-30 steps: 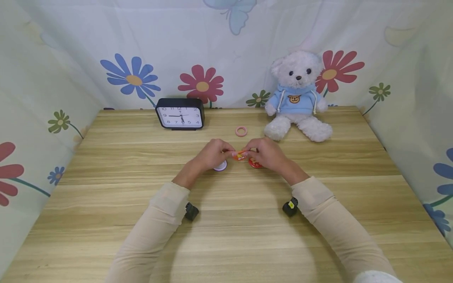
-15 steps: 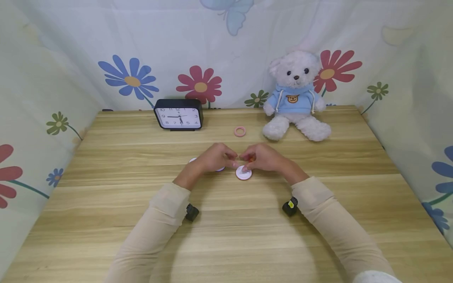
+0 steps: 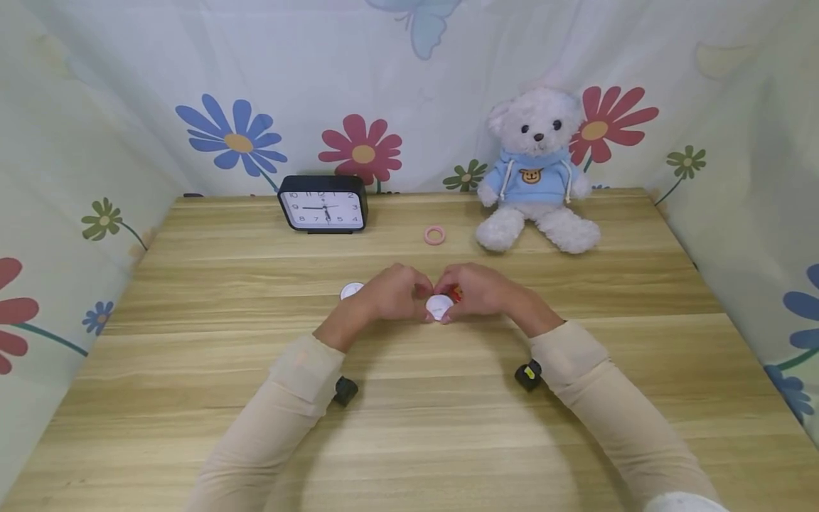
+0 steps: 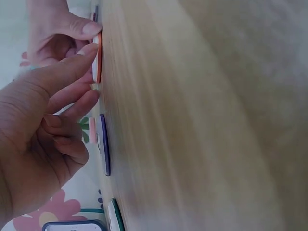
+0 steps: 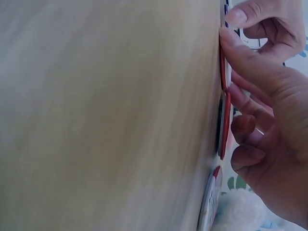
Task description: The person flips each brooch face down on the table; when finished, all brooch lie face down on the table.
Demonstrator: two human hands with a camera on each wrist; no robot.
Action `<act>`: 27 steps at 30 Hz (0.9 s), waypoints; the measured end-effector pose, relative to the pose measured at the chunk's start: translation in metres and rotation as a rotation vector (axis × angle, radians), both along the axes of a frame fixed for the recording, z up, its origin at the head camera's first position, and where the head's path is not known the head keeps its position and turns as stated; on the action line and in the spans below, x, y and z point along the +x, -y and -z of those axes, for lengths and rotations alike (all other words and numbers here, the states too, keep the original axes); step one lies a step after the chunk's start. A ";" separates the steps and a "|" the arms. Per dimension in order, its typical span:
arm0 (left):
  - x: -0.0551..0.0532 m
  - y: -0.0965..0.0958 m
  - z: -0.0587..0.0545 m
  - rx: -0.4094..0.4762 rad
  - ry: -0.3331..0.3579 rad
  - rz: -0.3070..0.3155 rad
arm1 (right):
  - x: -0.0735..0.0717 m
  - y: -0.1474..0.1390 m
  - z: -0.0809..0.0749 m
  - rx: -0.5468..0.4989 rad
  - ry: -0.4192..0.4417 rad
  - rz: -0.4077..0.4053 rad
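Observation:
A small round disc, white on top (image 3: 439,307) with an orange rim (image 4: 100,60), lies low at the table between my hands. My left hand (image 3: 399,293) grips its left side, thumb at the near edge and forefinger at the far edge. From the other side my right hand (image 3: 476,290) grips it the same way, and the two thumbs almost meet. Beside the right fingers shows a red disc (image 3: 456,293), seen edge-on in the right wrist view (image 5: 225,126). A purple-rimmed disc (image 4: 104,145) lies under the left hand, hidden in the head view.
Left of the left wrist lies another white disc (image 3: 352,290), green-rimmed in the left wrist view. Further right is a printed disc (image 5: 210,199). A pink ring (image 3: 434,235), a black clock (image 3: 323,204) and a white teddy bear (image 3: 536,171) stand behind on the wooden table (image 3: 409,427).
One second ago both hands pinched a disc showing an orange printed face. Half a second ago a white-faced disc lay under the right thumb; now both hands hold it, slightly farther back.

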State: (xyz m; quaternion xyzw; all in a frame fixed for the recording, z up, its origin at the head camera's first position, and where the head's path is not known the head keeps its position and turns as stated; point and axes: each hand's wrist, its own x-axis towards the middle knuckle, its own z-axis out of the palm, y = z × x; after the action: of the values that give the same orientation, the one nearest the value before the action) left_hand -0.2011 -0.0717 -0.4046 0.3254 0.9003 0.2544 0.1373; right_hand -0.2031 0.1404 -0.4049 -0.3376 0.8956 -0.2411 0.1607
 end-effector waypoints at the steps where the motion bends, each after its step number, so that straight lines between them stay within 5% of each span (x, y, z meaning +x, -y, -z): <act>1: 0.000 0.001 0.000 -0.005 0.001 -0.008 | 0.000 0.002 0.000 -0.012 -0.006 0.003; 10: -0.009 0.005 -0.002 -0.032 -0.007 -0.056 | -0.007 0.013 0.003 -0.054 -0.078 0.046; 19: -0.007 0.001 -0.008 -0.151 -0.095 -0.115 | -0.007 0.008 0.003 -0.087 -0.126 0.069; 27: 0.000 -0.015 -0.006 -0.050 -0.122 -0.115 | 0.000 -0.018 -0.004 -0.126 -0.141 0.154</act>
State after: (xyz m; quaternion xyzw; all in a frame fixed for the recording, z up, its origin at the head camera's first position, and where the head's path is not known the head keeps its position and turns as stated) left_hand -0.2007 -0.0570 -0.3983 0.2847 0.9302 0.2190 0.0754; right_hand -0.2035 0.1580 -0.4010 -0.2934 0.9111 -0.2839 0.0567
